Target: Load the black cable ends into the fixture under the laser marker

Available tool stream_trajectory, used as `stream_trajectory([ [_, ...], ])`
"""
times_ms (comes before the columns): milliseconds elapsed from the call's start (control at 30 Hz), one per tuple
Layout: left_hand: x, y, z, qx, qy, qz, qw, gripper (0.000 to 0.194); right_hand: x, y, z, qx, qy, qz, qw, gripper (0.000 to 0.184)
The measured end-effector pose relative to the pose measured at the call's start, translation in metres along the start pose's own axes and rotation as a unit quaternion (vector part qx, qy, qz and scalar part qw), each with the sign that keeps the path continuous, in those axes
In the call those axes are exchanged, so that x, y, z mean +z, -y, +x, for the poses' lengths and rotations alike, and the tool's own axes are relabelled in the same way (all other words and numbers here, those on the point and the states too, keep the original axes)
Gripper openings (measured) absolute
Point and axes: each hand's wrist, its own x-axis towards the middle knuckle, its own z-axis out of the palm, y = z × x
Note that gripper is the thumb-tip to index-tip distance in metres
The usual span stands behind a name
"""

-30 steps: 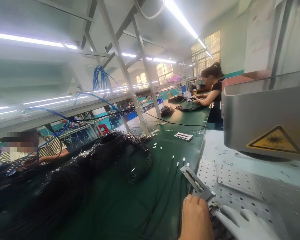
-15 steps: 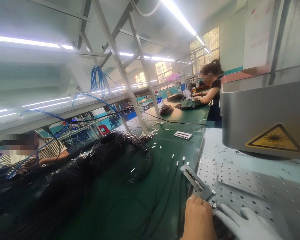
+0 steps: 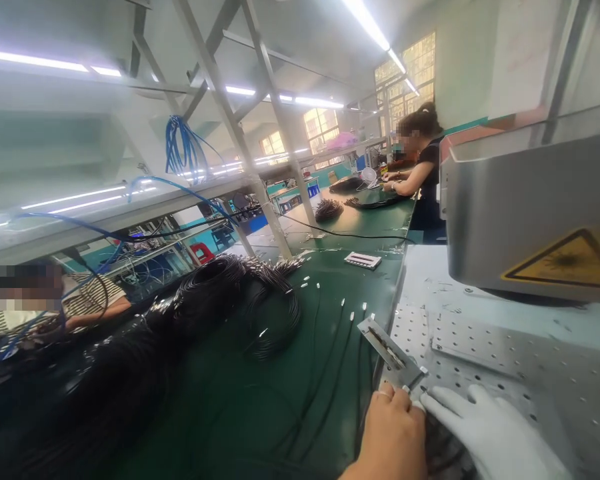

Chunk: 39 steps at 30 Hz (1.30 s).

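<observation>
My bare left hand (image 3: pixel 393 433) sits at the bottom edge with its fingers curled down beside a narrow metal jig (image 3: pixel 391 350). What it grips is hidden under the knuckles. My right hand (image 3: pixel 495 433), in a white glove, lies on the perforated metal plate (image 3: pixel 520 373) with fingers stretched toward the left hand and the jig's near end. Thin black cables with white tips (image 3: pixel 347 327) run across the green mat (image 3: pixel 260 407) toward both hands.
Big coils of black cable (image 3: pixel 230 300) lie left on the mat. A grey machine housing with a yellow laser warning label (image 3: pixel 570 263) overhangs the plate. A small white tray (image 3: pixel 363 260) lies farther off. One person works at the far end (image 3: pixel 420 173), another sits left (image 3: pixel 45 300).
The view has tilted up slightly, so both hands show more. The gloved right hand has slid left until its fingertips meet the left hand at the jig's end.
</observation>
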Motion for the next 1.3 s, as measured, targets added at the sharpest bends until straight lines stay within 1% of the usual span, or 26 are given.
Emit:
stream_trajectory([
  [67,-0.017,-0.005,0.002,-0.022,0.072,0.027,0.997,0.021,-0.005,-0.009,0.005,-0.017,0.004,0.077,0.997,0.052],
  [100,-0.026,-0.007,0.003,-0.039,0.097,0.036,0.994,0.018,-0.007,-0.014,0.007,-0.009,0.009,0.126,0.992,0.053],
  [133,-0.035,-0.010,0.003,-0.056,0.106,0.037,0.992,0.017,-0.010,-0.019,0.009,0.013,0.018,0.175,0.984,0.054],
  [200,-0.049,-0.015,0.002,-0.083,0.073,0.022,0.994,0.019,-0.014,-0.028,0.011,0.082,0.031,0.260,0.962,0.054],
  [267,-0.054,-0.019,0.000,-0.093,0.018,0.007,0.995,0.023,-0.015,-0.036,0.011,0.146,0.045,0.329,0.932,0.051],
  [300,-0.052,-0.020,-0.001,-0.086,-0.003,0.008,0.996,0.025,-0.015,-0.039,0.011,0.163,0.055,0.359,0.917,0.049],
  [367,-0.038,-0.019,-0.001,-0.052,-0.024,0.036,0.998,0.023,-0.015,-0.042,0.012,0.178,0.070,0.409,0.892,0.049],
  [433,-0.015,-0.014,0.001,0.014,-0.040,0.084,0.996,0.015,-0.015,-0.042,0.014,0.188,0.080,0.440,0.874,0.050],
  [467,-0.002,-0.010,0.002,0.056,-0.064,0.105,0.991,0.012,-0.015,-0.041,0.015,0.194,0.082,0.447,0.869,0.050],
  [533,0.021,-0.002,0.005,0.134,-0.151,0.126,0.971,0.006,-0.017,-0.038,0.016,0.209,0.084,0.449,0.865,0.049],
  [567,0.031,0.001,0.007,0.165,-0.198,0.129,0.958,0.008,-0.017,-0.037,0.016,0.218,0.084,0.448,0.863,0.048],
  [600,0.039,0.004,0.009,0.186,-0.235,0.131,0.945,0.010,-0.017,-0.036,0.016,0.225,0.083,0.449,0.861,0.047],
  [633,0.045,0.006,0.010,0.202,-0.258,0.133,0.935,0.012,-0.018,-0.035,0.015,0.230,0.083,0.451,0.858,0.046],
  [667,0.050,0.006,0.012,0.210,-0.261,0.132,0.933,0.013,-0.018,-0.035,0.015,0.232,0.084,0.456,0.855,0.046],
  [733,0.059,0.004,0.014,0.193,-0.222,0.116,0.949,0.012,-0.018,-0.035,0.014,0.229,0.090,0.464,0.851,0.045],
  [800,0.067,-0.001,0.015,0.112,-0.180,0.085,0.973,0.015,-0.018,-0.035,0.013,0.229,0.096,0.460,0.852,0.045],
  [833,0.071,-0.003,0.015,0.066,-0.170,0.073,0.981,0.018,-0.017,-0.035,0.013,0.230,0.102,0.456,0.854,0.044],
  [867,0.073,-0.005,0.014,0.036,-0.162,0.066,0.984,0.023,-0.017,-0.034,0.013,0.235,0.105,0.451,0.855,0.044],
  [900,0.075,-0.006,0.013,0.032,-0.160,0.061,0.985,0.027,-0.016,-0.034,0.013,0.239,0.111,0.448,0.854,0.043],
  [1000,0.075,-0.006,0.010,0.102,-0.161,0.048,0.981,0.033,-0.013,-0.034,0.014,0.251,0.114,0.453,0.848,0.044],
  [1033,0.074,-0.006,0.009,0.114,-0.176,0.048,0.977,0.032,-0.013,-0.034,0.015,0.250,0.114,0.459,0.845,0.045],
  [1067,0.073,-0.007,0.009,0.109,-0.197,0.054,0.973,0.032,-0.013,-0.034,0.016,0.249,0.115,0.465,0.842,0.046],
  [1100,0.072,-0.008,0.009,0.106,-0.214,0.068,0.969,0.032,-0.014,-0.034,0.017,0.247,0.116,0.470,0.840,0.046],
  [1167,0.069,-0.010,0.009,0.116,-0.223,0.107,0.962,0.034,-0.015,-0.035,0.018,0.251,0.115,0.474,0.836,0.045],
  [1233,0.064,-0.013,0.011,0.158,-0.229,0.148,0.949,0.034,-0.015,-0.034,0.020,0.260,0.107,0.474,0.834,0.045],
  [1300,0.055,-0.016,0.013,0.188,-0.262,0.177,0.930,0.032,-0.015,-0.033,0.020,0.261,0.101,0.471,0.837,0.045],
])
